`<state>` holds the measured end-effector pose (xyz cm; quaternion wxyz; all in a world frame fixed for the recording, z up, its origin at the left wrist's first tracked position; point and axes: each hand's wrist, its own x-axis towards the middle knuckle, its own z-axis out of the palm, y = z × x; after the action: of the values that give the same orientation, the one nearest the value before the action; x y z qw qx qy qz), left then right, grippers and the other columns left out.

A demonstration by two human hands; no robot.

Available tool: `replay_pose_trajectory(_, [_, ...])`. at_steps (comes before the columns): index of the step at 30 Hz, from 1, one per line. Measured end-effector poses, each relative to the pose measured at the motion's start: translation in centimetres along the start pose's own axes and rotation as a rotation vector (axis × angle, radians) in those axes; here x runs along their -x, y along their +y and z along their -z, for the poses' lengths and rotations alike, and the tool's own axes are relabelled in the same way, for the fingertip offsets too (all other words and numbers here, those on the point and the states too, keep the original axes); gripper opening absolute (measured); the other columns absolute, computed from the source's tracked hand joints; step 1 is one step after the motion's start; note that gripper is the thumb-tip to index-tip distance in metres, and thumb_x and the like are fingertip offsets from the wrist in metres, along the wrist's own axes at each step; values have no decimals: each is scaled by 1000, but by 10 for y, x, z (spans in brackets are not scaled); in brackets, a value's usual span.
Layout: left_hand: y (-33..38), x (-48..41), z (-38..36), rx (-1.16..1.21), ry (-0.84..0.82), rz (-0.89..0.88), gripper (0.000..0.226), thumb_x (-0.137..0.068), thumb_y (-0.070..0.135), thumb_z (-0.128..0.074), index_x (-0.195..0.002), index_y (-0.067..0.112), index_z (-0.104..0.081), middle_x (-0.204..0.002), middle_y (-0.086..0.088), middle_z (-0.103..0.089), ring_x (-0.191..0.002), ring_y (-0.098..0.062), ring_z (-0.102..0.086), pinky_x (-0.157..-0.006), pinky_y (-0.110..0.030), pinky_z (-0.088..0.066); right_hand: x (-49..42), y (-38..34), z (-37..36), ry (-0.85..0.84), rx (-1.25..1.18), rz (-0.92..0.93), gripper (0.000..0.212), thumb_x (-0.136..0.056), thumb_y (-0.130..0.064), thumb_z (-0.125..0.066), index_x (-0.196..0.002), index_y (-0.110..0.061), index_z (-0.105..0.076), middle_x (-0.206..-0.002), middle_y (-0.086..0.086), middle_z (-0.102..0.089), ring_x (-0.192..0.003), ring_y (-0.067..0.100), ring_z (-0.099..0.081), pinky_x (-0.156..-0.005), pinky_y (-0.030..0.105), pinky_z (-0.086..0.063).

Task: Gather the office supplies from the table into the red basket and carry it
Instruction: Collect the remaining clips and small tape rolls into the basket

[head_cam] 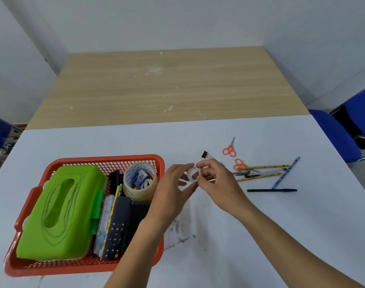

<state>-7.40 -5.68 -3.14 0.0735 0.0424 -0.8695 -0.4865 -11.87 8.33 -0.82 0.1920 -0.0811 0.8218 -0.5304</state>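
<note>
- The right hand [217, 181] pinches a small clear tape roll [192, 173] in curled fingertips, held above the desk [260, 235] just right of the red basket [106, 159].
- The left hand [171, 188] reaches to the roll with fairly straight fingers and grips nothing.
- Best move, I judge: carry the roll left over the rim and let it go low, into the gap near the large tape roll [140, 183], so it cannot bounce or roll out.
- Waiting on the desk: two orange scissors [229, 149], a binder clip [204, 154], pencils [262, 167] and a black pen [272, 190].
- Whether the left fingertips actually touch the roll is unclear.
- The right hand hides what lies just behind it, and the green box [61, 210] covers much of the basket floor.
</note>
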Motion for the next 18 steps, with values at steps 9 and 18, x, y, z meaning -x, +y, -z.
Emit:
replay_pose_trajectory(9, [-16, 5, 32, -142, 176, 60, 43, -83, 31, -70, -123, 24, -57, -109, 14, -57, -94, 0, -56, -81, -16, -47, 4, 1, -13, 12, -9, 19, 15, -90, -25, -62, -104, -27, -64, -97, -14, -66, -88, 8, -64, -81, 31, -56])
replay_pose_trajectory(18, [-60, 4, 74, -830, 193, 358, 41, -86, 42, -59, -124, 29, -58, -116, -1, -58, -115, -25, -45, -98, -43, -24, 21, 17, -16, 1, 61, 5, 9, -90, -22, -61, -96, -26, -67, -89, -14, -66, -82, 1, -59, -70, 14, -47])
